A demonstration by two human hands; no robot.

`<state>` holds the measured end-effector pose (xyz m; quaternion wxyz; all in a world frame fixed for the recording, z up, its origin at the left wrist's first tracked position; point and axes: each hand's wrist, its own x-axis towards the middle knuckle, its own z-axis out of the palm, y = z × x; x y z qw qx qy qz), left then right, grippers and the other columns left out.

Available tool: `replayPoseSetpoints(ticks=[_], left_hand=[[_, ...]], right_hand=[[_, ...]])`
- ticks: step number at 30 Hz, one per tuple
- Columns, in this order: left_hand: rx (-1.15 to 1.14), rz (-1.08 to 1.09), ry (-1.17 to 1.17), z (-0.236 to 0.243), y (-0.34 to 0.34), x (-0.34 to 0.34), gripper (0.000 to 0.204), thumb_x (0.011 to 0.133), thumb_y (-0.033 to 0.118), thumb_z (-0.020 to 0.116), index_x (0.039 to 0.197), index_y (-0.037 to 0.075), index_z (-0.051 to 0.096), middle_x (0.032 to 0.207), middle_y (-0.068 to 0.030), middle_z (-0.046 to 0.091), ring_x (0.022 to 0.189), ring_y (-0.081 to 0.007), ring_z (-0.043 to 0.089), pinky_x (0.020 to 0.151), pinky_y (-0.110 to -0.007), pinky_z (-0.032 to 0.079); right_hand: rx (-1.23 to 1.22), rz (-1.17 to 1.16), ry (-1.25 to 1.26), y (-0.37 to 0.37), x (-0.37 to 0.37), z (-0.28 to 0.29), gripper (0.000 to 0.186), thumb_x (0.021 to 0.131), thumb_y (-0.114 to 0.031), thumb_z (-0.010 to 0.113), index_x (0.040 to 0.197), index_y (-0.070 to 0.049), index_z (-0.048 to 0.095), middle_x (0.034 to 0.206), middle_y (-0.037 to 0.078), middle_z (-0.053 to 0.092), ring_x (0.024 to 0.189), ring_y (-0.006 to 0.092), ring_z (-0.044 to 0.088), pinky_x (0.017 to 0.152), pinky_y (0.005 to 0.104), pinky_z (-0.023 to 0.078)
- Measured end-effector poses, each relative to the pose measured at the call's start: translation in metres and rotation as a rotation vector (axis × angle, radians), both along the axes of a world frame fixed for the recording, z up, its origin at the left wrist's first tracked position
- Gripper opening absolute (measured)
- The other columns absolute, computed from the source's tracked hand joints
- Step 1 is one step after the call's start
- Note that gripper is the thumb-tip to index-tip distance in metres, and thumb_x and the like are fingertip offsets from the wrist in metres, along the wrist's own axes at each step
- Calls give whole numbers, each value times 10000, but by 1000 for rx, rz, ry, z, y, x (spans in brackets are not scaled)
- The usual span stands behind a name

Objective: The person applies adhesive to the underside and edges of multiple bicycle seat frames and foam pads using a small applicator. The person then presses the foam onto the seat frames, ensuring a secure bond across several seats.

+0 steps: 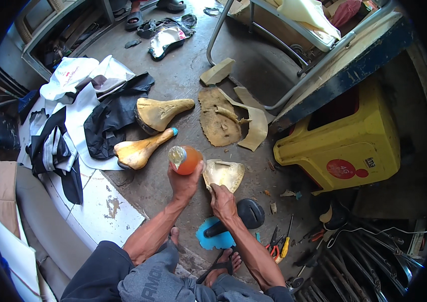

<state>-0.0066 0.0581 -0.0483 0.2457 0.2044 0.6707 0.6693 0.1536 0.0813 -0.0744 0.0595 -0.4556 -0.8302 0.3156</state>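
Observation:
My left hand [184, 181] is closed round a container of orange liquid [189, 161] with a pale, crusted top. My right hand [222, 201] grips the lower edge of a worn cream saddle-shaped piece [223, 171]. Two yellowish saddle forms [159, 110], [138, 150] lie above and left of my hands. Behind the piece are torn tan foam scraps [216, 121]. A black saddle [248, 215] rests by my right forearm, partly over a blue piece [213, 240].
Black and white sheets [102, 123] lie left, near grey cushioning [37, 201]. A yellow plastic stool [344, 136] stands right, below a board and metal frame [299, 105]. Pliers and screwdrivers [281, 244] and black metal parts [362, 261] lie lower right. A person's sandalled foot [134, 19] shows at the top.

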Motion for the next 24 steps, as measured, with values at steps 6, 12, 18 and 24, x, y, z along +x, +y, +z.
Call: replayPoseSetpoints(ticks=[6,12,18,24], left_hand=[[5,-243,16,-19,25,22,492,759,163,849,1148,1,595,1028,-133,701,949,-218,689,838,-370,548],[-113,-298,285,-58,24,21,570,729,183,868,1201,16,594,1079,-145,705,1001,-265,699,903,-375,540],[-121,-310,397,-52,32,24,560,740,195,862,1198,16,593,1104,-150,696,1020,-272,695,902,-378,541],[-128,-180,-144,-48,18,7,408,746,159,826,1094,6,676,991,-88,742,902,-171,705,807,-339,564]], right_hand=[[-14,63,-138,-6,5,-30,180,934,-113,508,1057,-47,622,1035,214,646,896,454,677,754,533,565],[147,187,-192,-29,15,-29,185,879,-78,522,979,0,656,961,196,668,722,395,714,639,507,588],[50,147,-338,-54,35,-32,223,912,-140,516,873,0,685,823,220,696,731,401,713,647,508,580],[-159,125,-386,-17,25,27,286,893,-268,576,888,-63,775,849,254,712,827,445,709,765,515,571]])
